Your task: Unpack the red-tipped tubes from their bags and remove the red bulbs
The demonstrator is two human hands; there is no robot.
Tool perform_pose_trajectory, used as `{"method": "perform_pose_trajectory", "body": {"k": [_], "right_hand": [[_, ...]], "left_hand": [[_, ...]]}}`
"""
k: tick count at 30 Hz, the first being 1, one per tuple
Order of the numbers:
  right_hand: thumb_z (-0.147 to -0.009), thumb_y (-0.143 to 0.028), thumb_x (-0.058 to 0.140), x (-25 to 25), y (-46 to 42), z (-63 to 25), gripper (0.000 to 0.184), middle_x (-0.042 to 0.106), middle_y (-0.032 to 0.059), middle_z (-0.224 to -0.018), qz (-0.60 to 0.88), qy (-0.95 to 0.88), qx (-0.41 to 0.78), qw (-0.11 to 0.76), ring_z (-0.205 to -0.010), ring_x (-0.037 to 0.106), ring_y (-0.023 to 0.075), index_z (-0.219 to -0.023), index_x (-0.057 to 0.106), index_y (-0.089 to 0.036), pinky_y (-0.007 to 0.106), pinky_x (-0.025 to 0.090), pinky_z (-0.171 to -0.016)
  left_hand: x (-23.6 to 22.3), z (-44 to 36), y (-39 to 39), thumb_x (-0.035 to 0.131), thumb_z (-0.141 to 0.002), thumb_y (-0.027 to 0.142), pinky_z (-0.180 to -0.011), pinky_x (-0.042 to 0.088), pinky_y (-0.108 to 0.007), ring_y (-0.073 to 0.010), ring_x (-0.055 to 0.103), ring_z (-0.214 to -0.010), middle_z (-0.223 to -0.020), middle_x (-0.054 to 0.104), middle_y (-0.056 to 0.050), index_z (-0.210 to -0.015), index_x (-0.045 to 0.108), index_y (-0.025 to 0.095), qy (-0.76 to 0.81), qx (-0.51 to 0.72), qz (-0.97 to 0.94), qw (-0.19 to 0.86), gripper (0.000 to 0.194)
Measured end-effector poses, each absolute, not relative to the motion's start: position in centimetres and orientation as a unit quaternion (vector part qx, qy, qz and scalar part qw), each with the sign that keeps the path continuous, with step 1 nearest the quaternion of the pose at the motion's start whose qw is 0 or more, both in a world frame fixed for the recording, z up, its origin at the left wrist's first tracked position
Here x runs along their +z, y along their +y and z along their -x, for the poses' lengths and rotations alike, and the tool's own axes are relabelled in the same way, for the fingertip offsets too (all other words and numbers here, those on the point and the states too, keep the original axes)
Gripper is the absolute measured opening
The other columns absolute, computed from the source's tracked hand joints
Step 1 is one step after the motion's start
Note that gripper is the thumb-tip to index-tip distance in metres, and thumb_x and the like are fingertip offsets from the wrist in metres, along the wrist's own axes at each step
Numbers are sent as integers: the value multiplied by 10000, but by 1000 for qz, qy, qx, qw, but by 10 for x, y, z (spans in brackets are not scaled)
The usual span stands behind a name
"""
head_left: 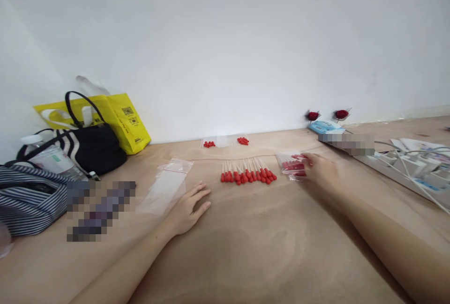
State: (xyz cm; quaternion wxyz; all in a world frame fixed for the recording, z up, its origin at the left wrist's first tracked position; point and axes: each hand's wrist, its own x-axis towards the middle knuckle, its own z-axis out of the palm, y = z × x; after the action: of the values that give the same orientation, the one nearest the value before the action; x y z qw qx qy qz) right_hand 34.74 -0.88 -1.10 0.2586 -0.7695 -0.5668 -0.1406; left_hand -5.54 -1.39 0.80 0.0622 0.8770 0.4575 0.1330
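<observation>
The clear bag (297,178) (red-tipped sticks (289,165) inside) touches the right fingers (308,157)

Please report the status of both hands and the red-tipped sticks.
Right hand on filled clear bag. Left hand flat, empty. Loose red-tipped sticks between them, nothing on top.

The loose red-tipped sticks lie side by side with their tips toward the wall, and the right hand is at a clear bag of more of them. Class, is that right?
No: the head view shows the loose red-tipped sticks with their tips toward the person, away from the wall. They do lie side by side, and the right hand is at a clear bag of more.
</observation>
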Motion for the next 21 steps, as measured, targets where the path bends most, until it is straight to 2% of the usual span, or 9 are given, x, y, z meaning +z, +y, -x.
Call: {"method": "perform_pose_trajectory", "body": {"k": [4, 7, 10, 12, 14, 16, 19, 21], "right_hand": [[-805, -246, 381, -4, -13, -340, 300, 641, 81, -960, 668, -568, -209, 434, -829, 598, 218, -1016, 590, -206, 344, 441, -696], [-774, -169, 392, 0, -24, -316, 311, 633, 65, -991, 510, -647, -198, 531, -925, 579, 189, -1017, 579, -219, 358, 443, -799], [-770, -122, 412, -1, -43, -278, 310, 647, 39, -978, 389, -757, -132, 508, -955, 578, 172, -993, 588, -243, 421, 362, -930], [-784, -115, 420, -5, -55, -251, 300, 665, 23, -942, 307, -814, -77, 487, -934, 591, 154, -985, 594, -255, 418, 339, -958], [-805, -121, 416, -8, -65, -230, 312, 652, 11, -998, 259, -866, -3, 428, -975, 573, 132, -1024, 583, -267, 388, 328, -977], [-815, -136, 414, -10, -69, -218, 318, 637, -5, -1038, 226, -897, 53, 376, -1031, 540, 121, -1050, 575, -278, 374, 306, -994], [-812, -132, 412, -11, -66, -214, 348, 595, -11, -1118, 225, -919, 105, 308, -1133, 456, 128, -1090, 557, -284, 376, 295, -995], [-807, -103, 387, -11, -61, -217, 392, 555, 6, -1175, 251, -916, 117, 292, -1168, 416, 138, -1132, 531, -270, 374, 311, -979]], "left_hand": [[7, 57, -12, 382, -835, 406, -1002, 331, -398, -219, 354, -1226, -1287, 451, -71, -1144, 518, 194, 454, 137, -879, 61, 399], [7, 56, -13, 387, -835, 391, -1001, 332, -400, -216, 353, -1226, -1294, 438, -78, -1202, 452, 193, 447, 159, -879, 52, 422], [8, 53, -19, 411, -823, 367, -1012, 310, -408, -220, 326, -1240, -1322, 393, -100, -1292, 307, 180, 420, 225, -879, 31, 516], [10, 49, -26, 413, -818, 350, -1023, 284, -422, -232, 300, -1252, -1337, 365, -106, -1313, 254, 181, 391, 276, -878, 22, 548], [13, 44, -34, 398, -822, 334, -1022, 280, -425, -238, 293, -1254, -1342, 356, -104, -1312, 253, 188, 358, 303, -882, 38, 532], [16, 39, -40, 402, -821, 335, -1010, 297, -423, -239, 308, -1246, -1341, 360, -101, -1305, 272, 197, 323, 288, -899, 72, 520], [20, 33, -45, 472, -793, 369, -1005, 303, -424, -243, 298, -1251, -1344, 362, -94, -1310, 279, 210, 265, 202, -934, 129, 575], [21, 29, -47, 499, -782, 385, -1015, 286, -422, -237, 269, -1267, -1360, 343, -84, -1319, 273, 220, 244, 143, -945, 165, 606]]}}
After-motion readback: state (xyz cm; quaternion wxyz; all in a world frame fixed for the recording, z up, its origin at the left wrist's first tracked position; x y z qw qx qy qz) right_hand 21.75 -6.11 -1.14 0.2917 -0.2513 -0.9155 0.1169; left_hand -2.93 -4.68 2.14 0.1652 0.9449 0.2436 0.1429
